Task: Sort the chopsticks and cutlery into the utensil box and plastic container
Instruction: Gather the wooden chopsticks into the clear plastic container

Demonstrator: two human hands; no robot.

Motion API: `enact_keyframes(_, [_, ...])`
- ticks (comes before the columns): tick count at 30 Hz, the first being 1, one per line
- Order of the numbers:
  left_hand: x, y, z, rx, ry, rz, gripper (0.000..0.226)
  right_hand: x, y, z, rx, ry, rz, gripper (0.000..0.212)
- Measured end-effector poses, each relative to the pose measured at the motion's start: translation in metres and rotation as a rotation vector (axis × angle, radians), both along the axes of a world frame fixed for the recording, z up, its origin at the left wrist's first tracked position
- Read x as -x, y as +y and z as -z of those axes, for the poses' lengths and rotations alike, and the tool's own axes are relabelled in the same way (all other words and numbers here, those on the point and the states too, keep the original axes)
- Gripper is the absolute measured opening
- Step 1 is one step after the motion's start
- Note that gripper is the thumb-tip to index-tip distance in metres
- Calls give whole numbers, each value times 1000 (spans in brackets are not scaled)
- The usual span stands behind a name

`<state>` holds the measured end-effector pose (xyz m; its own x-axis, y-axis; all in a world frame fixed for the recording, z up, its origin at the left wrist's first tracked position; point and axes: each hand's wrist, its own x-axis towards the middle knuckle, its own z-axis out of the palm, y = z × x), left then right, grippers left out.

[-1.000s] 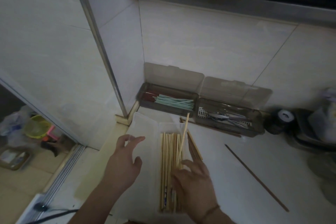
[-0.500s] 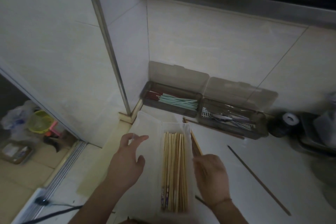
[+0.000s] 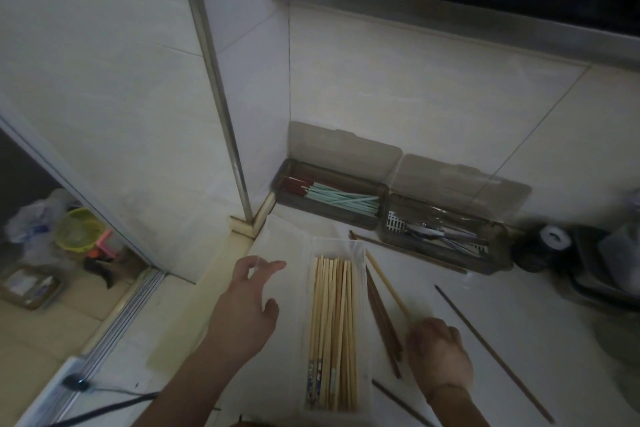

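Observation:
A clear plastic container point(image 3: 360, 248) lies on the white counter, filled with several light bamboo chopsticks point(image 3: 334, 322). My right hand point(image 3: 438, 352) is to its right, shut on one light chopstick point(image 3: 386, 282) that slants up and left. Dark brown chopsticks point(image 3: 382, 319) lie beside the container under that chopstick. My left hand point(image 3: 247, 308) hovers left of the container, fingers spread, holding nothing. Against the wall sits the brown utensil box point(image 3: 381, 218) with lids up: green and red chopsticks point(image 3: 332, 196) in the left compartment, metal cutlery point(image 3: 440, 236) in the right.
A long dark chopstick point(image 3: 491, 350) lies on the counter to the right, another short one point(image 3: 398, 400) near my right wrist. A dark round object point(image 3: 540, 246) and a tray stand at far right. The counter edge drops off at left to the floor.
My right hand has drawn away from the container to its right side and now grips a single light chopstick there. My left hand has barely moved.

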<state>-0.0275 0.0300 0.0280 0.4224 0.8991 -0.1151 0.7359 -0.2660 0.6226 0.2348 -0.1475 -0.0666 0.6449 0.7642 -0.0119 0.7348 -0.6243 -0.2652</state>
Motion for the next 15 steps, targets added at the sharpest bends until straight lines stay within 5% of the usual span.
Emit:
enact_keyframes(10, [0,0,0,-14,13,-4,59,-1,11,1,105,35,158,19])
enact_keyframes(15, [2,0,-1,-4,19,0,58,1,-23,-9,-113,69,176,8])
